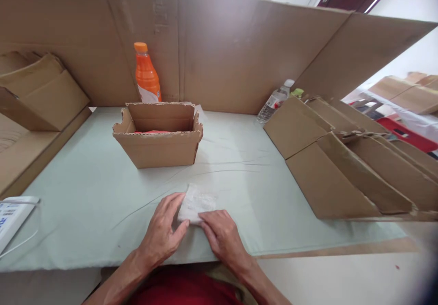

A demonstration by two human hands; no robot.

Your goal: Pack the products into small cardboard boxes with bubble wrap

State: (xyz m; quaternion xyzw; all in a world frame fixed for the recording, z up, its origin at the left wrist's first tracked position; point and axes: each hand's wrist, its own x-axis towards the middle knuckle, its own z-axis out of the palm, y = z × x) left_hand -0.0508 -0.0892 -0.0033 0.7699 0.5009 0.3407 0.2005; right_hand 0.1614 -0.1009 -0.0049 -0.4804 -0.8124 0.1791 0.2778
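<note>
A small whitish folded cloth (197,203) lies on the pale green table cover, close to the front edge. My left hand (164,228) grips its left side, with the fingers along that edge and the thumb at the near left corner. At the near right corner, my right hand (223,233) presses its fingertips on the cloth, its thumb close under them. Beyond the hands stands an open cardboard box (164,150) with something red inside, mostly hidden by the front wall.
An orange bottle (148,77) stands behind the box, against a cardboard partition (226,54). To the right, a clear bottle (273,104) leans beside cardboard bins (328,177). Another carton (41,90) is at left, with a white power strip-like object (15,218) nearer me.
</note>
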